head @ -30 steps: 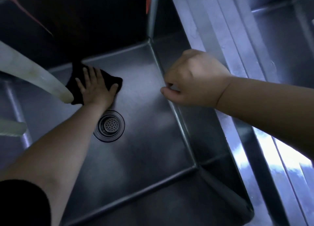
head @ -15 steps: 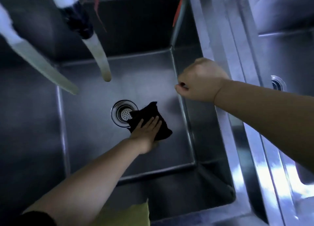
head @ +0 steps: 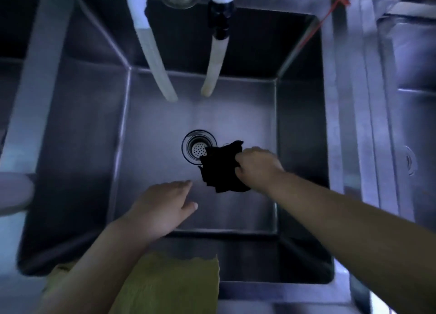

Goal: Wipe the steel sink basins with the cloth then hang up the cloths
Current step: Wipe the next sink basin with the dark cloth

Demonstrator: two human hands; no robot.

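Black cloth (head: pixel 223 169) covers the drain's (head: pixel 197 148) right edge; right hand (head: pixel 256 168) hides its fingertips; yellow cloth (head: pixel 169 287) runs off the bottom edge.

Dim bluish light, steel counter (head: pixel 349 124), two pale hoses (head: pixel 151 54) overhead

commercial kitchen | deep steel sink basins (head: pixel 299 129) | two hanging hoses (head: pixel 151 54)

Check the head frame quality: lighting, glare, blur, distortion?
Head view: dim, bluish light; the basin floor is brighter mid-way, its walls in deep shadow. Strong glare at the bottom-right steel edge. Soft blur overall, worst at the frame edges. Wide-angle bowing bends the rim lines. The black cloth in the right hand shows no texture; left hand reads fine.
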